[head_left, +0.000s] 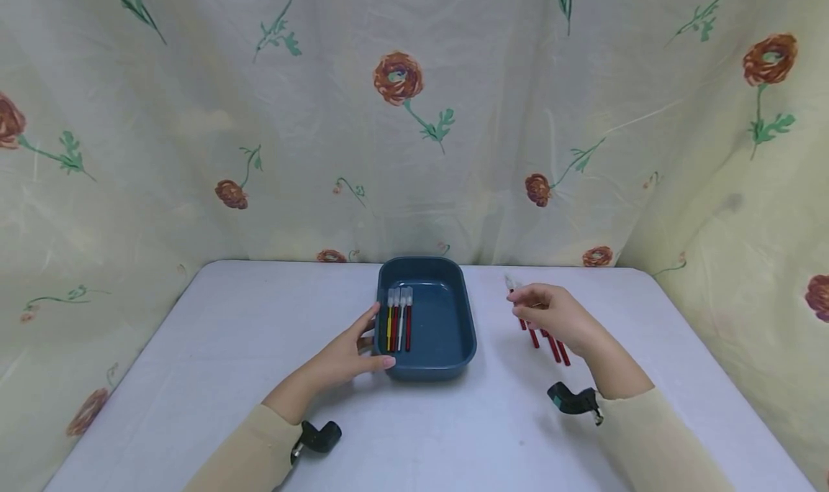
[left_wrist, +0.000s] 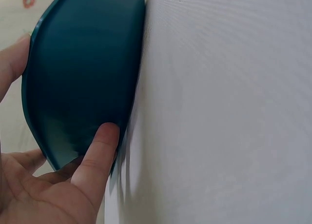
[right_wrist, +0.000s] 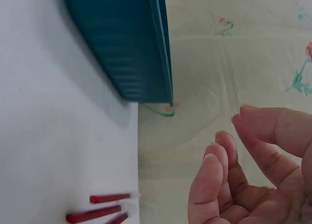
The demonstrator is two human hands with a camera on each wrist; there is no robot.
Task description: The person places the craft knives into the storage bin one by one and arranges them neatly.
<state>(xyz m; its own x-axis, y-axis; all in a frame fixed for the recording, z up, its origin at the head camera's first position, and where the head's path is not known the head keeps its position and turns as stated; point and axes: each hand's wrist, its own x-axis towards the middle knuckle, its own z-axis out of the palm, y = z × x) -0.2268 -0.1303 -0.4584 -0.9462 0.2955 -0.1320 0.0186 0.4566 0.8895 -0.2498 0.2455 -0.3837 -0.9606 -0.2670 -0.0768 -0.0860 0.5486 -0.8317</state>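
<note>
A dark blue rectangular tray (head_left: 440, 371) stands on the table. My left hand (head_left: 340, 359) grips its near left corner, thumb at the near end and fingers along the left side. In the left wrist view, one finger (left_wrist: 100, 151) presses low on the tray's outer wall (left_wrist: 87, 63). Several slim pen-like sticks with clear caps (head_left: 400, 323), yellow, red and white, lie side by side in the tray. My right hand (head_left: 557, 316) hovers over several red sticks (head_left: 553, 348) right of the tray. Its fingers are bent with thumb and fingertips close together; the right wrist view shows nothing between them.
The white-covered table (head_left: 259, 319) runs back to a flowered curtain (head_left: 479, 190), which also hangs at both sides. The tray's right wall stands left of the red sticks. A small black camera (head_left: 573, 398) is strapped at each wrist.
</note>
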